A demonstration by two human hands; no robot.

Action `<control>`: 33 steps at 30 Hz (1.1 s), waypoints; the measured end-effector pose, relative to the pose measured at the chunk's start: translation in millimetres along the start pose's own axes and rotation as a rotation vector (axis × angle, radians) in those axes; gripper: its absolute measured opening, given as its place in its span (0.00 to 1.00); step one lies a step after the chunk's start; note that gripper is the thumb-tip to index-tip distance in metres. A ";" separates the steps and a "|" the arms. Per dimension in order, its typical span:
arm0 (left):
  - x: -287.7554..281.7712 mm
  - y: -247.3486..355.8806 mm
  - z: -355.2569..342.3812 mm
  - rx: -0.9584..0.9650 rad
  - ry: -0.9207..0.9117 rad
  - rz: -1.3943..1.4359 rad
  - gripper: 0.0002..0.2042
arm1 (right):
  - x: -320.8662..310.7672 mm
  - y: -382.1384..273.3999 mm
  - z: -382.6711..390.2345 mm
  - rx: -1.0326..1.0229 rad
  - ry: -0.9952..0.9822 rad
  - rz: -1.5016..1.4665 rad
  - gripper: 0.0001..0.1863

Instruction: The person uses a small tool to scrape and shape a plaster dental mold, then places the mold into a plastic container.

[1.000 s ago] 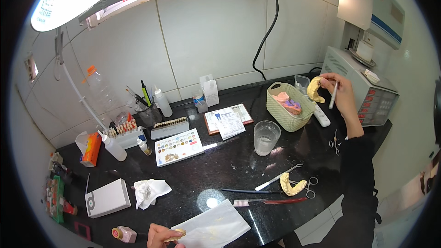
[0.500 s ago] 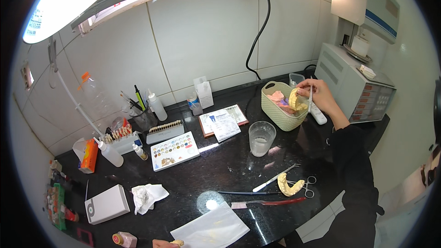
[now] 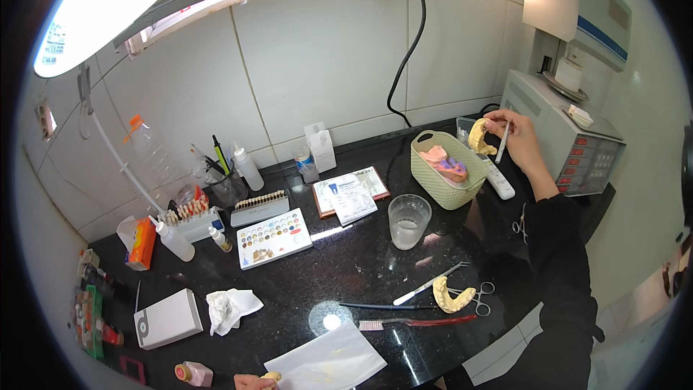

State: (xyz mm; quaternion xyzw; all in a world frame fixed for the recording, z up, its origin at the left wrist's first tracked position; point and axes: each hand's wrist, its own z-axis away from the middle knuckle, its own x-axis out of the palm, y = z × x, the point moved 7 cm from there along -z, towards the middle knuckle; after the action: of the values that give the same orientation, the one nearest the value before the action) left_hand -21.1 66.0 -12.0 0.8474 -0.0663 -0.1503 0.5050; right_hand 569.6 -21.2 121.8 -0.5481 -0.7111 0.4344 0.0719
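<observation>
My right hand (image 3: pixel 521 141) is raised at the far right of the black worktop (image 3: pixel 346 274), just beyond the right rim of a pale green basket (image 3: pixel 442 189). It holds a yellow dental cast (image 3: pixel 478 136) in its fingertips, with a thin white instrument (image 3: pixel 503 141) between the fingers. The basket holds a pink and purple cast (image 3: pixel 447 165). Only the fingertips of my left hand (image 3: pixel 249 382) show at the lower edge. They pinch a small yellowish piece (image 3: pixel 271 376) beside a white sheet (image 3: pixel 328 362).
A clear cup (image 3: pixel 408 221) stands by the basket. A second yellow cast (image 3: pixel 453 299), scissors (image 3: pixel 482 296), a metal spatula (image 3: pixel 427 292) and a red toothbrush (image 3: pixel 411 323) lie in front. A colour palette (image 3: pixel 274 237), bottles, a tissue (image 3: pixel 229 308) and a white box (image 3: pixel 167 318) sit on the left. A grey furnace (image 3: pixel 570 133) stands on the right.
My right hand swung the yellow cast over the basket, then back to its right rim. My left hand slid lower toward the frame's edge.
</observation>
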 end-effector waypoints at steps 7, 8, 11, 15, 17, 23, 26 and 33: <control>1.6 -2.2 -0.7 0.025 0.002 -0.065 0.12 | 41.2 29.0 10.8 0.143 -0.404 0.115 0.10; 1.0 -2.9 1.2 0.025 0.004 -0.078 0.12 | 46.6 33.7 13.8 0.172 -0.431 0.079 0.09; -2.4 -3.8 4.9 0.039 0.012 -0.116 0.12 | 61.1 27.2 19.4 0.150 -0.534 0.130 0.09; -4.7 -2.7 3.9 0.131 -0.004 -0.149 0.14 | 68.3 28.0 22.0 0.206 -0.602 0.115 0.11; -2.9 0.4 1.7 0.141 -0.004 -0.156 0.14 | 64.8 30.1 21.4 0.153 -0.581 0.160 0.11; 1.2 14.6 -4.8 0.161 -0.016 -0.159 0.13 | 57.9 11.6 21.9 0.032 -0.545 0.251 0.11; 1.4 21.3 -7.6 0.203 -0.032 -0.226 0.12 | 50.0 -22.1 31.7 -0.026 -0.438 0.317 0.10; -0.3 13.2 -5.9 0.163 -0.039 -0.167 0.12 | 64.4 -51.6 84.0 -0.160 -0.442 0.365 0.11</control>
State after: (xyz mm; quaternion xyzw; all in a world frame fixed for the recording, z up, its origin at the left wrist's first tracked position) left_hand -19.0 64.6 2.2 0.8850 -0.0173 -0.2026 0.4188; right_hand 459.0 -13.4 82.2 -0.5629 -0.6313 0.4916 -0.2071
